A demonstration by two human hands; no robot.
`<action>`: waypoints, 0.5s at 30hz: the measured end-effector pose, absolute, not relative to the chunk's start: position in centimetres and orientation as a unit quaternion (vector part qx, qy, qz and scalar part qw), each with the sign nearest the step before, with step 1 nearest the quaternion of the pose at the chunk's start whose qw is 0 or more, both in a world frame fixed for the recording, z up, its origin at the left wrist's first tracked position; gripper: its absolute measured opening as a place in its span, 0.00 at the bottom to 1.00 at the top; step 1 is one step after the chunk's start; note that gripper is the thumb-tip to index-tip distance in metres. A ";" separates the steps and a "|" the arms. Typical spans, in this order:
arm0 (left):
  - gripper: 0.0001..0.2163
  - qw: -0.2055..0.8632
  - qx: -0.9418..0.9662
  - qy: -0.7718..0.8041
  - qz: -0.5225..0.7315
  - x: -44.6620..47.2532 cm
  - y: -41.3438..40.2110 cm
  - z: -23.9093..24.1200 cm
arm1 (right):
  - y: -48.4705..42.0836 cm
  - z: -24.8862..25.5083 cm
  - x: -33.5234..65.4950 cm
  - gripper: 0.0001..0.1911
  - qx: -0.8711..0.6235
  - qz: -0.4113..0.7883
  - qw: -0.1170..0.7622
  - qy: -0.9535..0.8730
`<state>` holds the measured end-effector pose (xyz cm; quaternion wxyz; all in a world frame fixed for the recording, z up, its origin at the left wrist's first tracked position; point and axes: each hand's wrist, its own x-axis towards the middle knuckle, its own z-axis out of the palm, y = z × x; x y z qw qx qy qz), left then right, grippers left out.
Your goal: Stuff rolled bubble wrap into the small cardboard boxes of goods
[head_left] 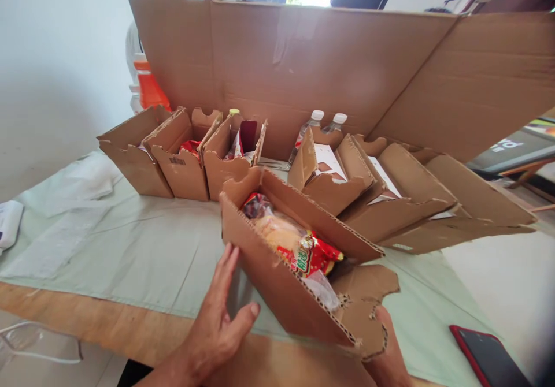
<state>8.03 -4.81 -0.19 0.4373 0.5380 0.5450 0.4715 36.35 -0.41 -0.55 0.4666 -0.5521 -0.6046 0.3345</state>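
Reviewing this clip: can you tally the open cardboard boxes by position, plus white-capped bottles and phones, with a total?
Front cardboard box: 1
Left-row cardboard boxes: 3
Right-row cardboard boxes: 3
White-capped bottles: 2
Phone: 1
Total: 10

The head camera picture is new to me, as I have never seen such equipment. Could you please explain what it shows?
No machine here: you see a person's own left hand and right hand, both bare. One camera, worn on the head, looks forward and down. A cloth covers much of the table; cardboard boxes sit farther back, and a phone lies to the right. The nearest box contains shiny, partly red packaging. The left hand is open beside it; the right, partly hidden behind its near end, seems to hold it.
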 end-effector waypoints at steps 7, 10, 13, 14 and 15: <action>0.42 0.453 0.621 0.486 0.416 10.1 -2.1 1.8 | -0.1 -0.5 36.4 0.19 -0.580 0.282 0.384 -0.661; 0.41 0.451 0.625 0.480 0.418 9.8 -1.5 2.5 | 0.8 0.5 35.8 0.18 -0.578 0.245 0.344 -0.699; 0.39 0.449 0.629 0.470 0.426 9.4 -0.7 2.9 | 1.1 1.2 35.2 0.19 -0.563 0.210 0.333 -0.726; 0.38 0.450 0.631 0.464 0.429 9.3 -0.3 2.9 | 1.2 1.3 35.0 0.19 -0.559 0.200 0.336 -0.732; 0.38 0.453 0.633 0.457 0.432 9.2 0.2 2.9 | 1.2 1.3 34.8 0.20 -0.555 0.190 0.340 -0.735</action>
